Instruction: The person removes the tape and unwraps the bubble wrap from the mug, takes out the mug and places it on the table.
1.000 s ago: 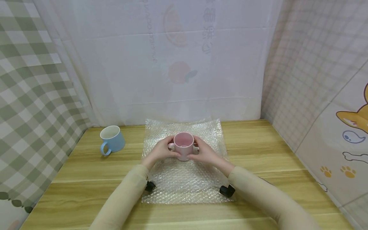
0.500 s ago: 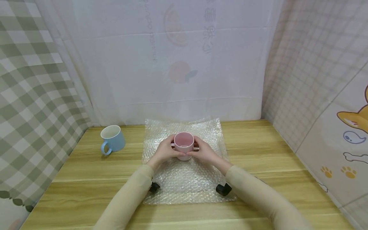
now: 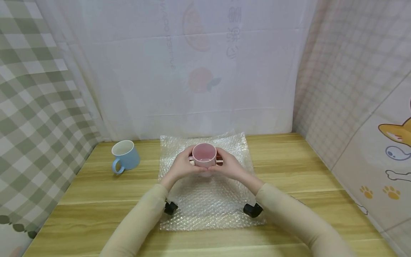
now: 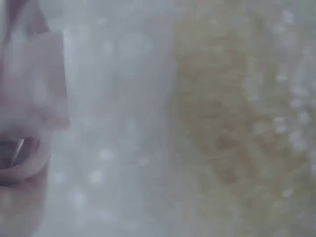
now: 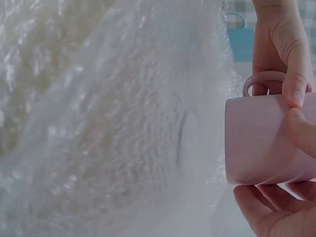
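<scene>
I hold a pink mug between both hands, a little above the middle of a bubble wrap sheet. My left hand grips the mug's left side by the handle, and my right hand grips its right side. In the right wrist view the pink mug hangs clear of the bubble wrap. The left hand has its thumb on the handle, and the right hand's fingers curl under the base. The left wrist view is a blur of bubble wrap.
A blue mug with a white inside stands upright on the wooden table, left of the sheet; the same blue mug shows in the right wrist view. White curtain closes the back, checked cloth the left and a patterned wall the right.
Both hands have lifted the pink mug off the bubble wrap and carried it slightly away from me. The blue mug has not moved.
</scene>
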Demonstrator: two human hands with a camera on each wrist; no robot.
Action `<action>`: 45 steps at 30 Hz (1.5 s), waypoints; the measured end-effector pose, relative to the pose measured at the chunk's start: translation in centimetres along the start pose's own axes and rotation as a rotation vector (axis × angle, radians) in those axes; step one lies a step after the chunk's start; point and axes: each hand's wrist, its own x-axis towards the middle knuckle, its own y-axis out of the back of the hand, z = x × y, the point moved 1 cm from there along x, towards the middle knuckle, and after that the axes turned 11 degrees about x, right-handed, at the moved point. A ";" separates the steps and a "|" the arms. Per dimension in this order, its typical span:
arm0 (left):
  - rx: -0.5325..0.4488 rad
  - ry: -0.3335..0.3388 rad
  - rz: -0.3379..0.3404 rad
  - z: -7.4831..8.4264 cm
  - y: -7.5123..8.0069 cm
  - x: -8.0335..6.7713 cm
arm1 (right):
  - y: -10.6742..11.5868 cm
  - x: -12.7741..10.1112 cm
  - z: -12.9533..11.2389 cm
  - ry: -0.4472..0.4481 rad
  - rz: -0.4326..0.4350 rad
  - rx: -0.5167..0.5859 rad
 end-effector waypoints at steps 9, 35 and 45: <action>0.050 -0.077 0.028 3.1 2.5 0.2 | 1.1 0.4 -3.9 0.050 -0.029 -0.012; 0.073 -0.057 0.060 4.6 5.5 -1.1 | 0.1 1.9 -6.4 0.026 -0.120 0.053; 0.057 -0.052 0.137 3.1 6.1 -2.0 | -1.5 3.2 -5.4 0.037 -0.155 0.109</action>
